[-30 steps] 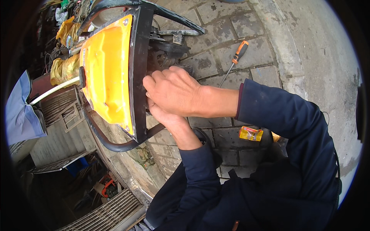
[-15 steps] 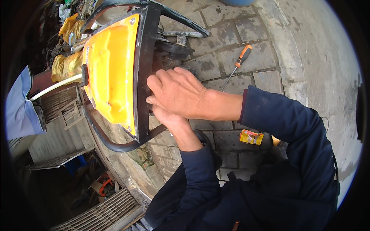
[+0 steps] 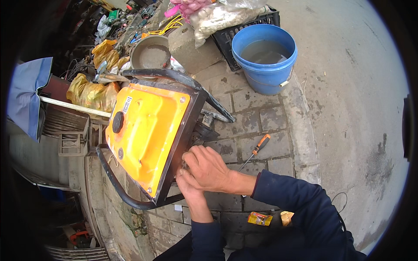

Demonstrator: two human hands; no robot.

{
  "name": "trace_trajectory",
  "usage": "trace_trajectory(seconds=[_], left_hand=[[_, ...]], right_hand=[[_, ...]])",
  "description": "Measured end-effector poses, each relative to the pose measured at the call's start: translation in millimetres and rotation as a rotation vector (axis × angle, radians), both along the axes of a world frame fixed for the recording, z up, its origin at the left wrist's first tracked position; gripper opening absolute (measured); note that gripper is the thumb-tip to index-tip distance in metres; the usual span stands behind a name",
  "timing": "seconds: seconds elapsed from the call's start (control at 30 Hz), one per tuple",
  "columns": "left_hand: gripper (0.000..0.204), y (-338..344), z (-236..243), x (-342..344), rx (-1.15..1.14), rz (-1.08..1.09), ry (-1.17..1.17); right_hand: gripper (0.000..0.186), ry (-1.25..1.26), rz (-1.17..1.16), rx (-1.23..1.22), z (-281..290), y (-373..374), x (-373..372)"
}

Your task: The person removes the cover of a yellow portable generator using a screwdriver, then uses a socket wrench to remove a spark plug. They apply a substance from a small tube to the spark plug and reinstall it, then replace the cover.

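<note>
A machine with a yellow tank (image 3: 150,130), black cap and black tubular frame (image 3: 122,191) lies ahead of me. My right hand (image 3: 204,172) is curled at the dark side edge of the machine, over my left hand (image 3: 189,189), which reaches in from below. The fingers of both are bent together around something small that they hide; I cannot tell what it is. An orange-and-black screwdriver (image 3: 261,144) lies on the pavers to their right. A yellow printed packet (image 3: 260,218) and a gold-coloured scrap (image 3: 286,219) lie below it.
A blue bucket (image 3: 267,78) of murky water stands beside a black crate (image 3: 224,45) with stuffed sacks (image 3: 222,17). Behind the machine are a round grey basin (image 3: 150,52), yellow bags (image 3: 89,93), clutter and a folded blue umbrella (image 3: 28,93). A concrete curb (image 3: 307,165) borders the pavers.
My view has swung up, so the machine and hands appear lower, and the bucket, crate and sacks have come into sight. Both hands remain bunched at the machine's edge.
</note>
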State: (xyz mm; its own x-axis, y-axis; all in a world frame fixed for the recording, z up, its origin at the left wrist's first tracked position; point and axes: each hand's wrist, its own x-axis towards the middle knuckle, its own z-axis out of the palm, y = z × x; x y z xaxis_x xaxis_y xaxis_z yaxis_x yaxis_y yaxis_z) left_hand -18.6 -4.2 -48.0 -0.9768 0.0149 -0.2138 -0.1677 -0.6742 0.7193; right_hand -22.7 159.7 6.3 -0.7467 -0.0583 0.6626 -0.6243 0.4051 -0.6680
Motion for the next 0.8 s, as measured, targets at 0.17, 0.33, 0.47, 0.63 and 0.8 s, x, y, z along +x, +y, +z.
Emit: trace_trajectory(seconds=[0.17, 0.33, 0.47, 0.63, 0.8], left_hand=[[0.03, 1.8, -12.1, -5.1, 0.521, -0.078, -0.108], [0.034, 15.6, -12.5, -0.7, 0.223, 0.067, 0.055], [0.038, 22.4, 1.6, 4.1, 0.222, 0.154, -0.071], [0.039, 16.9, 2.3, -2.1, 0.405, 0.122, -0.128], [0.036, 8.9, -3.9, -1.1, 0.449, -0.056, -0.042]], right_hand=[[0.02, 0.016, 0.028, 0.071, 0.1, -1.9, -4.1], [0.02, 0.085, -0.02, -0.001, -5.6, -2.4, -0.5], [0.025, -0.099, -0.019, -0.095, -5.6, -9.6, -1.1], [0.027, 0.124, 0.093, 0.009, -5.1, 0.2, -6.2], [0.03, 0.007, -0.035, -0.037, -2.3, -4.1, -0.8]])
